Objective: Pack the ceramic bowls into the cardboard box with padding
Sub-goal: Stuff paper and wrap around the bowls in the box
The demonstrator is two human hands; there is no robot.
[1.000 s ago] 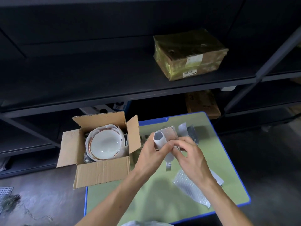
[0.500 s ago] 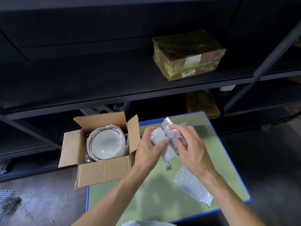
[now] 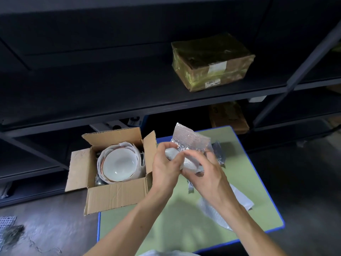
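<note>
Held a second ago as a loose roll, the bubble wrap (image 3: 190,143) is now crumpled into a wad above the green surface (image 3: 184,228), the curled fingers (image 3: 192,156) of the left hand (image 3: 164,169) and right hand (image 3: 206,174) gripping it, likely padding for the cardboard box (image 3: 118,194) alongside, which already holds the ceramic bowls (image 3: 119,164).

Glossy ceramic bowl (image 3: 118,164), matt corrugated cardboard box (image 3: 118,195), crinkly clear plastic bubble wrap (image 3: 190,140).

Within a second, just right of the cardboard box (image 3: 118,196), the bubble wrap (image 3: 190,138) has been folded up and around the white roll (image 3: 172,154), hiding its open end. The left hand (image 3: 164,170) and right hand (image 3: 204,174) have closed tighter over the bundle.
</note>
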